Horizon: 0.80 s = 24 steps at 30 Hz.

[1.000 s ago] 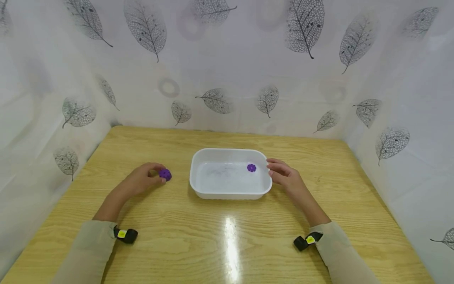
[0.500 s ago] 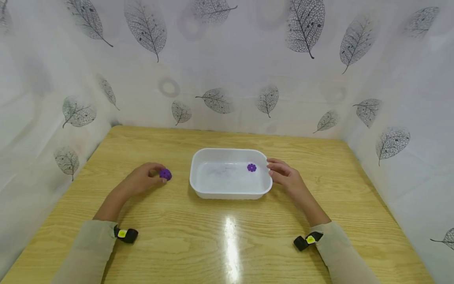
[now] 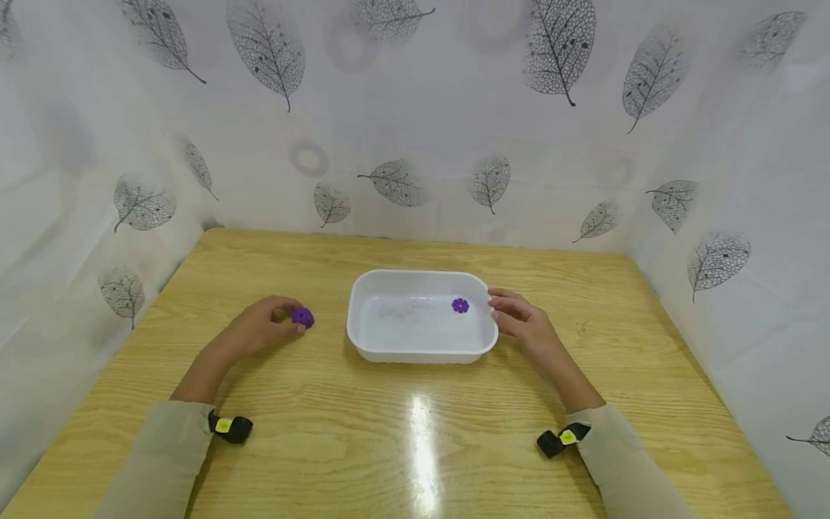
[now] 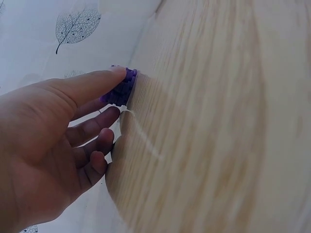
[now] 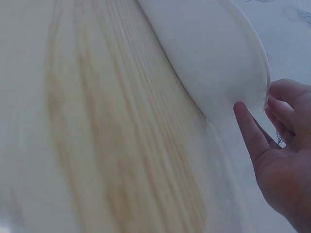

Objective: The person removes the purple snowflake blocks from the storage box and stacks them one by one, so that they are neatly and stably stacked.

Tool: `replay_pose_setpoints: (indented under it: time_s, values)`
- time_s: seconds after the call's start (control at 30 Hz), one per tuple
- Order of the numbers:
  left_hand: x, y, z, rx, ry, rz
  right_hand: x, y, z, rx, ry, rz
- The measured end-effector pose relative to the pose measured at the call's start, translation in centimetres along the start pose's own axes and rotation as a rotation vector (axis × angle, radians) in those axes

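Observation:
A small stack of purple flower-shaped plastic discs (image 3: 302, 317) stands at the tabletop, left of a white plastic tray (image 3: 415, 357). My left hand (image 3: 262, 326) pinches this stack between thumb and index finger; the left wrist view shows the layered discs (image 4: 120, 92) and the other fingers loosely bent below. One flat purple disc (image 3: 460, 305) lies inside the tray toward its right end. At that end, my right hand (image 3: 528, 328) holds the tray. In the right wrist view its thumb lies against the outer wall (image 5: 214, 58) and the fingers reach the rim, partly hidden.
The wooden table (image 3: 337, 440) carries a bright light reflection near its front. White curtains with a leaf print (image 3: 415, 115) enclose it at the back and both sides. Each wrist bears a black camera strap (image 3: 232, 429).

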<state>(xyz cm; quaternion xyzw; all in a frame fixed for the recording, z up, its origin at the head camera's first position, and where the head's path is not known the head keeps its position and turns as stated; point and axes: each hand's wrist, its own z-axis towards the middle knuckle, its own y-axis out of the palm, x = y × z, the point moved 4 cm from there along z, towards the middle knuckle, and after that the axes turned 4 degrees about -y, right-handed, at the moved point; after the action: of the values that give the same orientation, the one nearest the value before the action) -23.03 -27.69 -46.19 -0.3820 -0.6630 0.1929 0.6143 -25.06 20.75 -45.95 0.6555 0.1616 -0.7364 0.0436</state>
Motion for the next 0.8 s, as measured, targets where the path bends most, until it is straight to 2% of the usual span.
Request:
replay_pose_setpoints:
  time_s: [0.3,0.5,0.63,0.8]
  values:
    - [0.2,-0.3,-0.1,-0.006,-0.005,-0.016,-0.1,0.0,0.0,0.004,0.005,0.01]
    - [1.1,-1.1,-0.2,0.014,-0.013,-0.021,-0.2,0.0,0.0,-0.003,0.005,0.017]
    - [2.9,-1.5,0.4,0.019,0.005,-0.034,-0.2,0.0,-0.1,-0.003,0.006,0.016]
    - [6.5,-1.5,1.6,0.023,0.064,-0.003,-0.4,0.1,-0.1,-0.004,0.009,0.013]
